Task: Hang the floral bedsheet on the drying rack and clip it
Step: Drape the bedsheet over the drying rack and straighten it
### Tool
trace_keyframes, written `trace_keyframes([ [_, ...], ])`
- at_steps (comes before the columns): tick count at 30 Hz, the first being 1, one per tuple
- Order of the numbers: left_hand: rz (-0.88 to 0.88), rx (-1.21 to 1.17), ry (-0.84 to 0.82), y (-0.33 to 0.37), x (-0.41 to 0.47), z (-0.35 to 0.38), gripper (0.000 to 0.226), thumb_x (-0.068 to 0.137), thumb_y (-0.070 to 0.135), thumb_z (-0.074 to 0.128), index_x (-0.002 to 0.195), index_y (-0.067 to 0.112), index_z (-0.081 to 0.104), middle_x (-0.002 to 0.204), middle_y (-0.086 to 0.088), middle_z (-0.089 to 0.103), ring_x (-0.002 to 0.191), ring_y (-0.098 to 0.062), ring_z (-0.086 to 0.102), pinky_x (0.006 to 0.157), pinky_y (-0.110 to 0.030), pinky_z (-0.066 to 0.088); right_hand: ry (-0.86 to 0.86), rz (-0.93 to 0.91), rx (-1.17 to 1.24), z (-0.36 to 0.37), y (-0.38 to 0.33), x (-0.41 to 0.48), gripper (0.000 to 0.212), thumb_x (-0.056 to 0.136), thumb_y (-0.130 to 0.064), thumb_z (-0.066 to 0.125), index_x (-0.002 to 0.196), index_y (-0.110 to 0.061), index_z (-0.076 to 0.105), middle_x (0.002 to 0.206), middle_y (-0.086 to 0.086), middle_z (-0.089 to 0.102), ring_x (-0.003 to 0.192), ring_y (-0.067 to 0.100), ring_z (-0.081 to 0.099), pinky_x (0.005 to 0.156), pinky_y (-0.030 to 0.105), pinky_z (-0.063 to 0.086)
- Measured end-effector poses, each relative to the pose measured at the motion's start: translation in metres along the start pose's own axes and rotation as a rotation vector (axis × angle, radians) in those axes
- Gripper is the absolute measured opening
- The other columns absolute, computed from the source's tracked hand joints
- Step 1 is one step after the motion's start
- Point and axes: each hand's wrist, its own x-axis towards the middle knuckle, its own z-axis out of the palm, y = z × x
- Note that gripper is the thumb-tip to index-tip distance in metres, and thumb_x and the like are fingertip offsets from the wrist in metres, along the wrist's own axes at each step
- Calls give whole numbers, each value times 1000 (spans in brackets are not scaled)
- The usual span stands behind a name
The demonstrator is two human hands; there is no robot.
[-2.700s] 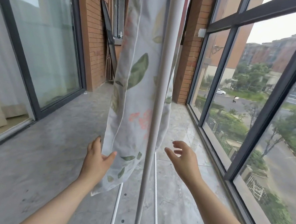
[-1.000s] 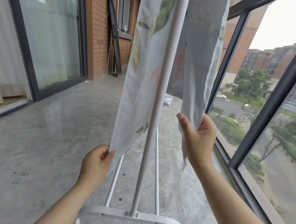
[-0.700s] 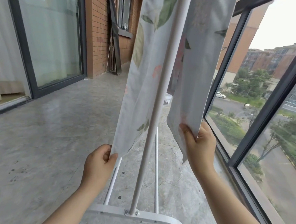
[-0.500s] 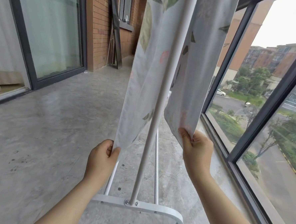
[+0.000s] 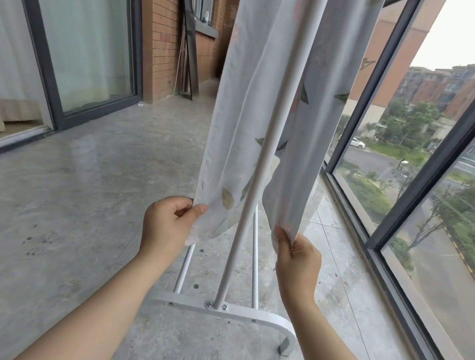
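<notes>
The floral bedsheet [image 5: 234, 124] hung at frame centre over the drying rack [image 5: 260, 167], one panel on each side of its pole. The left hand [image 5: 169, 225] and right hand [image 5: 298, 258], open earlier, now each pinched a bottom edge.

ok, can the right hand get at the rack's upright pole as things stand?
Probably yes. The upright pole stands bare just left of the right hand, with nothing between them. But that hand pinches the bedsheet hem, so it would have to let go first.
</notes>
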Motion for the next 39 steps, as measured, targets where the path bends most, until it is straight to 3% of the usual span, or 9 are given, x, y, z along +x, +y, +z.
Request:
trace_keyframes([
  [4, 32, 9, -45, 5, -1, -3, 44, 81, 16, 74, 45, 16, 49, 44, 9, 40, 47, -5, 36, 51, -18, 29, -35, 70, 112, -7, -7, -11, 52, 95, -25, 59, 55, -15, 28, 49, 1, 28, 46, 13, 28, 48, 31, 21],
  [10, -23, 52, -259, 4, -4, -5, 49, 81, 22, 75, 56, -8, 45, 54, -6, 29, 50, -12, 27, 49, -24, 23, -99, 78, 257, -25, -26, -31, 49, 96, -22, 58, 58, -7, 31, 54, 0, 29, 52, 11, 25, 50, 24, 19],
  [16, -122, 96, -515, -1, -7, -2, 47, 78, 21, 78, 52, -4, 47, 49, -3, 41, 50, -15, 39, 56, -25, 35, -257, 79, 300, -18, -29, -47, 40, 91, -24, 65, 71, 8, 54, 61, 23, 42, 57, 18, 33, 56, 33, 28],
  [21, -139, 117, -506, -2, -18, 8, 47, 79, 22, 77, 51, -2, 49, 49, -6, 47, 51, -20, 50, 57, -25, 38, -295, 115, 327, -10, -31, -49, 26, 90, -24, 66, 75, -4, 68, 71, 19, 64, 66, 32, 57, 64, 40, 48],
  [24, -257, 21, -518, -5, -21, 10, 35, 80, 16, 77, 49, 10, 61, 48, 3, 55, 58, -15, 66, 68, -29, 58, -318, 161, 318, -6, -29, -51, 32, 87, -32, 66, 73, -4, 68, 71, 20, 65, 72, 35, 63, 72, 51, 55],
  [30, -322, -25, -470, -10, -33, 11, 23, 79, 13, 77, 57, 12, 71, 56, -6, 65, 62, -19, 69, 78, -44, 59, -327, 294, 396, -8, -35, -58, 23, 86, -12, 68, 64, -15, 72, 65, 5, 70, 75, 25, 69, 76, 37, 60],
  [33, -366, -94, -472, -13, -36, 12, 33, 80, 13, 76, 49, 23, 70, 54, 6, 64, 64, -17, 66, 80, -41, 59, -330, 285, 316, -6, -36, -60, 29, 83, -12, 71, 57, -22, 69, 60, -1, 66, 69, 20, 66, 78, 42, 57],
  [37, -390, -174, -450, -13, -37, 13, 18, 83, 10, 73, 67, 1, 71, 66, -7, 63, 70, -21, 62, 75, -31, 60, -304, 291, 284, -4, -32, -64, 14, 83, -10, 73, 72, -19, 74, 71, -2, 72, 73, 15, 69, 78, 39, 57],
  [39, -396, -189, -472, -12, -39, 15, 18, 83, 8, 72, 65, 10, 72, 61, 3, 65, 67, -19, 62, 72, -26, 59, -287, 301, 285, -3, -30, -67, 13, 82, -8, 74, 74, -19, 74, 72, -3, 73, 73, 13, 69, 77, 35, 58],
])
